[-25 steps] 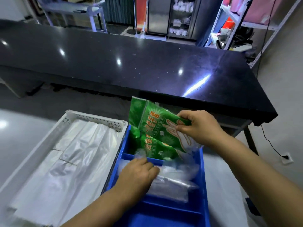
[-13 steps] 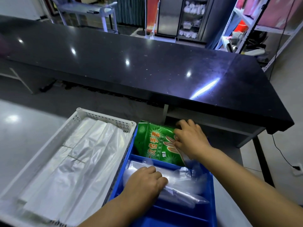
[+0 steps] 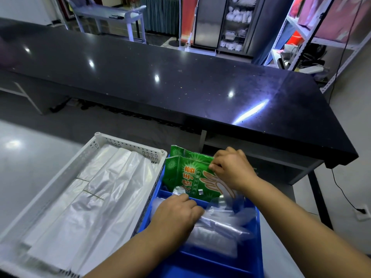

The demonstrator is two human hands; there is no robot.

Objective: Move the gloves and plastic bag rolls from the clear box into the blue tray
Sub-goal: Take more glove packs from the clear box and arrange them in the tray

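Observation:
A blue tray (image 3: 259, 249) with dividers stands in front of me. Its far compartment holds green packs of disposable gloves (image 3: 186, 173), leaning against the back wall. My right hand (image 3: 230, 169) pinches the upper right edge of the front green pack. The middle compartment holds clear plastic bag rolls (image 3: 216, 233). My left hand (image 3: 176, 215) rests closed on the left end of those rolls. No clear box is in view.
A white perforated basket (image 3: 128, 145) with flat stacks of clear plastic bags touches the blue tray's left side. A long black glossy counter (image 3: 160, 81) runs across behind. Metal shelving (image 3: 313, 37) stands at the far right. A power cable and socket (image 3: 361, 211) are at the right.
My right hand has lowered the green glove pack from a raised position into the tray's far compartment. My left hand stays on the plastic bag rolls.

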